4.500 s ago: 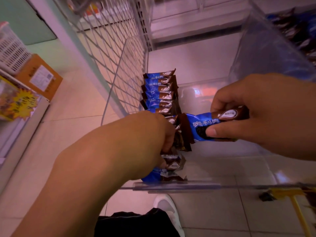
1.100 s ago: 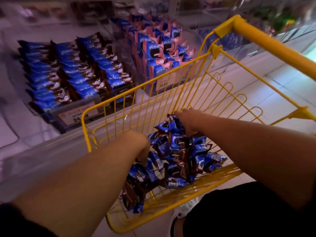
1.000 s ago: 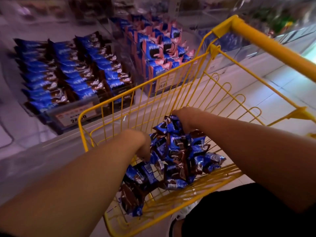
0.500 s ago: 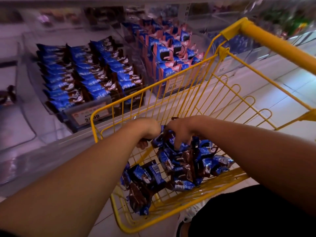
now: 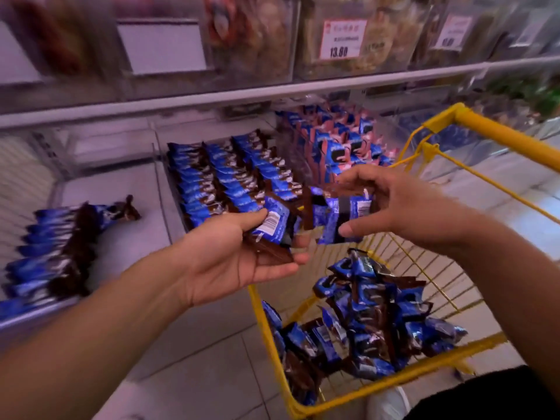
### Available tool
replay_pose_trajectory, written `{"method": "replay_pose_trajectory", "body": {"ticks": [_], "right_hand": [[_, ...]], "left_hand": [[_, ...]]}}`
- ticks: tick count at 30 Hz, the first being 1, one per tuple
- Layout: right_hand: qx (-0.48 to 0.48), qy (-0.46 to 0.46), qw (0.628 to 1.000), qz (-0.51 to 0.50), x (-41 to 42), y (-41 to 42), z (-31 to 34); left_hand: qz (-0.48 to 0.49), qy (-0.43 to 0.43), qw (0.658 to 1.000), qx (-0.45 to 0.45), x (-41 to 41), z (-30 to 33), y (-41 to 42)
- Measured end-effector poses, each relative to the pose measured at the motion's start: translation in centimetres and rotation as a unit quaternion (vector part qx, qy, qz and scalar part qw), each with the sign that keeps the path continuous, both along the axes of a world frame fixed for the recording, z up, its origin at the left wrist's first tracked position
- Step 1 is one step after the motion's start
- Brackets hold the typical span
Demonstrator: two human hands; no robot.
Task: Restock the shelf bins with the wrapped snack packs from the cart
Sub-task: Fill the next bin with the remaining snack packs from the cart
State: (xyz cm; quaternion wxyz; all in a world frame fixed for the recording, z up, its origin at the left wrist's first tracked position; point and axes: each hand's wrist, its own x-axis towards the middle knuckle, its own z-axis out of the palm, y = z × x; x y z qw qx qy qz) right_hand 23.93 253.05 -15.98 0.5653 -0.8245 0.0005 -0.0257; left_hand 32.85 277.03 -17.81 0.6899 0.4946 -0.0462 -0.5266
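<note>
Head view, looking down past both forearms at a shop shelf and a yellow wire cart [image 5: 472, 189] drawn up on the right. The left hand [image 5: 242, 256] lies palm up, its thumb pressing a blue and brown wrapped snack pack [image 5: 274, 224] down against the fingers, barcode side showing; more brown wrapper pokes out under it, though how many packs are in that hand I cannot tell. The right hand [image 5: 403, 207] is just beside it, fingers curled over the top and thumb underneath, pinching a second snack pack [image 5: 342, 215] that sits between the two hands. Both hands are up above the near left corner of the cart and in front of the shelf.

Down in the cart a loose heap of the same packs [image 5: 372, 316] lies jumbled against the near side. On the shelf behind the hands, a clear bin [image 5: 162, 189] carries three tidy rows of blue packs [image 5: 233, 180], and to its right stand pink and blue packs [image 5: 342, 140] on end. Further left, another row of blue packs [image 5: 54, 253] runs along the front part of an otherwise bare bin. Higher up, a white price tag [image 5: 344, 39] reads 13.80 on a clear box; that upper shelf is blurred.
</note>
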Motion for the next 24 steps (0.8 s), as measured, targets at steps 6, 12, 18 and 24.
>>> {"method": "replay_pose_trajectory", "body": {"ticks": [6,12,18,24], "right_hand": [[-0.309,-0.336,0.89,0.015,0.4,7.7,-1.4],[-0.397,-0.429,0.81,-0.041,0.1,8.3,-2.7],[-0.433,-0.45,0.78,-0.036,0.0,6.7,-3.5],[-0.406,-0.41,0.815,-0.052,0.6,5.1,-3.9]], "left_hand": [[0.051,-0.017,0.995,-0.079,-1.1,-0.1,3.4],[0.094,-0.083,0.984,-0.127,-0.7,-0.3,2.5],[0.126,-0.142,0.979,-0.075,0.7,-1.6,2.8],[0.126,-0.254,0.959,-0.025,1.6,-2.3,2.8]]}}
